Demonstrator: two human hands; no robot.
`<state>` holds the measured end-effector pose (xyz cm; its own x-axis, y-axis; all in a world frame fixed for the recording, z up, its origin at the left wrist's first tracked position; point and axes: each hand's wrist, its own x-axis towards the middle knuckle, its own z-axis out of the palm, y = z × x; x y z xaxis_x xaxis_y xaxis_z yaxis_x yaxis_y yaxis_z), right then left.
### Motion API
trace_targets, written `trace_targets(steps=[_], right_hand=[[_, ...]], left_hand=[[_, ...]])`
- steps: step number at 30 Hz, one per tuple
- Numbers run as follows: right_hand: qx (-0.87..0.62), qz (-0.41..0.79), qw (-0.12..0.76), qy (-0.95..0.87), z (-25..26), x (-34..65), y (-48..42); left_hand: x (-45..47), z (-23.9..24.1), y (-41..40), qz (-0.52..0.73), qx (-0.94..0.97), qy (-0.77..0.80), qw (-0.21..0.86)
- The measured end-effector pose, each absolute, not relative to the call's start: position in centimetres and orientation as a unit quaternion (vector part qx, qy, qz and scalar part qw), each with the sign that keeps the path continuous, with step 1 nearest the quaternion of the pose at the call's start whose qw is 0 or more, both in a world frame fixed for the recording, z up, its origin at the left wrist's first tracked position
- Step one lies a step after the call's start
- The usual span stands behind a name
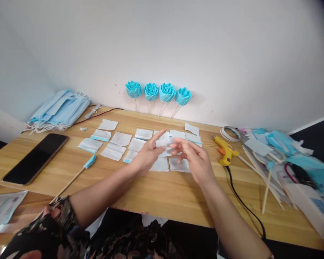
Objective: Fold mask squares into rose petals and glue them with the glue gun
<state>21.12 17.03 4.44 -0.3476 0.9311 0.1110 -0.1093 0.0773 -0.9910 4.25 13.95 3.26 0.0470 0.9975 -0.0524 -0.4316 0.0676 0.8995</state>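
My left hand (146,155) hovers over the middle of the table, its index finger stretched out and thumb apart, holding nothing I can see. Facing it, my right hand (196,157) has loosely bent fingers, slightly smeared by motion, with nothing visible in them. Beneath and around both hands lie rows of cut white fabric pieces (113,151), some with a light-blue edge. My hands hide part of these rows. Left of them lies a thin wooden stick (71,181) with a small blue rolled bud (90,161) at its tip.
Several blue rose-like flowers (167,92) on sticks lean against the wall. At left are a stack of blue face masks (59,109) and a black phone (35,158). At right, a yellow glue gun (226,151) with a black cord lies beside a tape roll (230,133) and piled scraps (283,144).
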Motion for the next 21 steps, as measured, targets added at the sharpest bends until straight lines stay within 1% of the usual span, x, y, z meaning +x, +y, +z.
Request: trace_targets(steps=[2, 5, 7, 9, 16, 21], right_hand=[[-0.365, 0.532, 0.483, -0.592, 4.5, 21.5, 17.3], [-0.413, 0.427, 0.516, -0.616, 4.5, 22.0, 17.8], [-0.442, 0.365, 0.499, -0.650, 4.5, 22.2, 18.1], [-0.442, 0.327, 0.469, -0.691, 4.4, 22.3, 18.2], [-0.374, 0.328, 0.399, -0.770, 3.7, 21.8, 18.3], [-0.369, 0.310, 0.415, -0.771, 3.3, 21.8, 18.6]], left_hand=[[4.0, 3.6, 14.2, 0.592, 0.279, 0.375, 0.656], [3.8, 4.3, 14.3, 0.610, 0.206, 0.373, 0.668], [3.7, 4.6, 14.4, 0.613, 0.190, 0.370, 0.671], [3.6, 4.7, 14.4, 0.617, 0.184, 0.364, 0.673], [3.5, 4.7, 14.4, 0.623, 0.183, 0.349, 0.676], [3.6, 4.7, 14.3, 0.619, 0.187, 0.343, 0.681]])
